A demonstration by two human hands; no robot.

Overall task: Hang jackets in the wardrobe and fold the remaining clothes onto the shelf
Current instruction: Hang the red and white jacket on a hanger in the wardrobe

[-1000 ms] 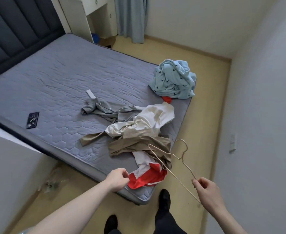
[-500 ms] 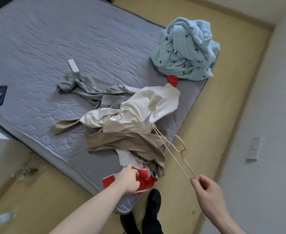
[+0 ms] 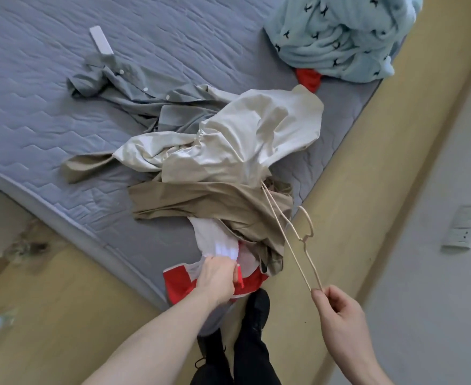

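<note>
The red-and-white jacket (image 3: 217,276) is at the near corner of the grey quilted mattress (image 3: 48,120), bottom of the clothes pile, hanging a bit over the edge. Left hand (image 3: 219,276) has its fingers curled into the fabric, gripping it. Right hand (image 3: 340,312) is pinching the end of a thin beige wire hanger (image 3: 298,240) between thumb and fingertips, held out over the tan floor (image 3: 353,162), far end reaching toward the pile.

On top of the jacket there's a khaki garment (image 3: 201,204), then a shiny cream jacket (image 3: 242,143), and a grey button shirt (image 3: 134,90) spread out behind. A light blue blanket with small dark marks (image 3: 340,37) is bunched at the far corner with something red (image 3: 308,79) poking out under it. A small white rectangular object (image 3: 101,40) lies on the mattress beside the grey shirt.
</note>
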